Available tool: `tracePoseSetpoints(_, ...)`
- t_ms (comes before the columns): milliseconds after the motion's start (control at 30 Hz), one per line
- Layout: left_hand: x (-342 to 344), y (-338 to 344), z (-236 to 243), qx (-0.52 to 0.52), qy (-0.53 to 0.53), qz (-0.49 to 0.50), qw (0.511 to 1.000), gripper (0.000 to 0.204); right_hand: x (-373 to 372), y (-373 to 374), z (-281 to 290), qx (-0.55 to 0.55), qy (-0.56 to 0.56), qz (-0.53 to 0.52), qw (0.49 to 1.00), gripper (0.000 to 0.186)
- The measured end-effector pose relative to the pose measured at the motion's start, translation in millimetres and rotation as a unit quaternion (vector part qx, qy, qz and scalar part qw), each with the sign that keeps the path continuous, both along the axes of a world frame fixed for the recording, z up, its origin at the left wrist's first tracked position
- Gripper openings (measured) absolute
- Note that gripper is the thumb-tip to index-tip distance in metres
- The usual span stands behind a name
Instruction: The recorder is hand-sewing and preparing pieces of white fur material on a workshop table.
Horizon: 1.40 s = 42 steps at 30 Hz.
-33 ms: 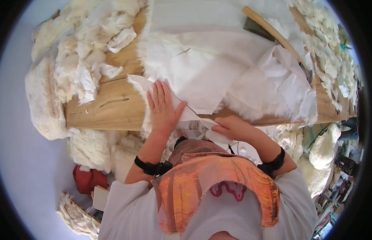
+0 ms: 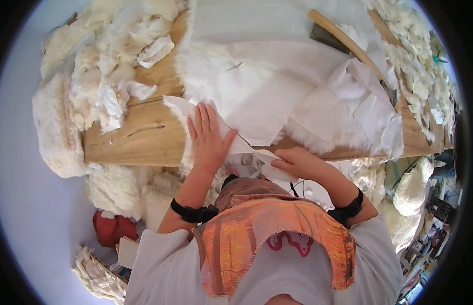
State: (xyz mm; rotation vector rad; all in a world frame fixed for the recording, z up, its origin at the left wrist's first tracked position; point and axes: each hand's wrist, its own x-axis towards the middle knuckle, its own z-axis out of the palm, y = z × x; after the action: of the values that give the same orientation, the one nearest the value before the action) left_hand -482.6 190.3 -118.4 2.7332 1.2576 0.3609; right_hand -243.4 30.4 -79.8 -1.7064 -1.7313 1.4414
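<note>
My left hand [image 2: 208, 140] lies flat, fingers spread, on a pointed white piece of fur pelt [image 2: 179, 104] at the table's front edge. At that piece's right end my right hand [image 2: 296, 161] pinches its edge, which hangs just over the table front. A thin dark line, like a cut edge, runs from the left hand toward the right. Beyond both hands spreads a large white pelt [image 2: 267, 76], smooth skin side up, with fur showing along its left edge. A folded pelt part [image 2: 343, 112] with fluffy fur lies to the right.
Fluffy cream fur scraps [image 2: 107, 61] are heaped on the wooden table [image 2: 140, 137] at left. A curved wooden tool [image 2: 348, 43] with a dark blade-like part lies at the far right. More fur pieces [image 2: 419, 76] line the right side. Below the table sit fur bundles [image 2: 114, 190] and a red bag-like item [image 2: 112, 227].
</note>
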Motion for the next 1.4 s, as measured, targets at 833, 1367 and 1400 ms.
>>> tracePoseSetpoints(833, 56.0, 2.3, -3.6, 0.003, -0.005, 0.013, 1.000, 0.077, -46.9, -31.2, -31.0, -0.046, 0.284, -0.185, 0.940, 0.033)
tracePoseSetpoints(1367, 52.9, 3.6, -18.3, 0.060, 0.064, 0.048, 0.995, 0.072, 13.9, -100.2, -22.1, -0.116, 0.405, -0.111, 0.900, 0.026)
tracePoseSetpoints(1400, 53.7, 4.5, -27.3, 0.069, 0.050, 0.058, 0.995, 0.072, 26.1, -109.8, -10.0, -0.104, 0.397, -0.122, 0.904, 0.025)
